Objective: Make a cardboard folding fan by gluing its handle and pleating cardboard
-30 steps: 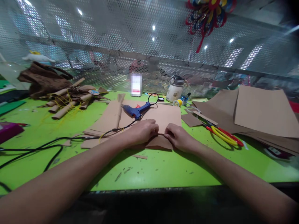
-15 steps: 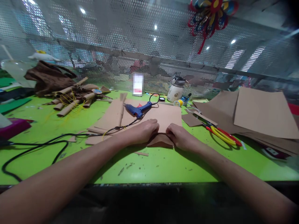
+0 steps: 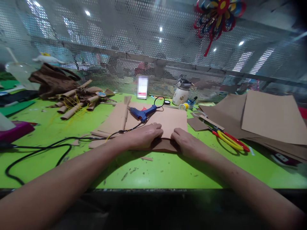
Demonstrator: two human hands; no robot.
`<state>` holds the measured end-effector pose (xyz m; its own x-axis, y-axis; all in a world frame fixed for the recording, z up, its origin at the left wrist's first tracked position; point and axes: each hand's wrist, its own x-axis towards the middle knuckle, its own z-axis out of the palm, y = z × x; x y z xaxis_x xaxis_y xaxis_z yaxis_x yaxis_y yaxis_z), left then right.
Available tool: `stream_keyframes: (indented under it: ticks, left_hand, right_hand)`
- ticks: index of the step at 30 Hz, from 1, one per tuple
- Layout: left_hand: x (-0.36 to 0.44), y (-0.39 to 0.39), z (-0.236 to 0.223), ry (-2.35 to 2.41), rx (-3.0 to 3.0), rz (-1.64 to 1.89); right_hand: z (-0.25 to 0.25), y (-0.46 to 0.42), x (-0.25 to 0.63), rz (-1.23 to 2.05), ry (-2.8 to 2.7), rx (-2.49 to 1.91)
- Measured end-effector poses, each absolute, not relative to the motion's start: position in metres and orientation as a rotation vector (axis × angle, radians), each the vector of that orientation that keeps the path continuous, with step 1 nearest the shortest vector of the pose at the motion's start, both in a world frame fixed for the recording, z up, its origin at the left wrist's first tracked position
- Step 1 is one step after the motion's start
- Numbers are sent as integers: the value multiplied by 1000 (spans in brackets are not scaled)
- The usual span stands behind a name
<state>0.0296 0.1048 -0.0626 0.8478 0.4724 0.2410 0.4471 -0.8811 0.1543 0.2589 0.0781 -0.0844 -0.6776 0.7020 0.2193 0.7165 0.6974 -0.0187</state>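
Observation:
Between my two hands is a piece of brown paper point(image 3: 165, 145), its near edge curled or folded up. My left hand point(image 3: 151, 134) has its fingers closed on the left part of that edge. The right part is pinched by my right hand point(image 3: 185, 140); both sets of fingertips are partly hidden. Under and behind the hands lies a flat brown paper sheet point(image 3: 176, 118). A blue hot glue gun point(image 3: 142, 112) rests on this sheet just beyond my left hand, and its black cord point(image 3: 91, 138) runs left beneath my left forearm.
Scissors with red and yellow handles point(image 3: 230, 140) lie right of my right hand, before a stack of brown paper point(image 3: 273, 116). Rolled paper tubes point(image 3: 74, 107) with yellow raffia pile up at left. A white bottle point(image 3: 181, 92) and a phone-like screen point(image 3: 142, 87) stand at the back.
The curled near edge of the brown paper sits lower and flatter between my hands. Both hands have stayed nearly in place; the view has shifted slightly.

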Motion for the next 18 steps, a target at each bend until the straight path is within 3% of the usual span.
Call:
stream_keyframes:
  ticks: [7,14,18]
  left_hand:
    - [30,104,-61,799,2864,439]
    - [36,113,-54,1066,2199,571]
    - [38,109,-44,1091,2103,439]
  right_hand:
    - [-84,78,257,-246,-2673,-1099]
    - [-85,80,255,-327,-2520,-894]
    - [-75,73,251,-455,-2508,-818]
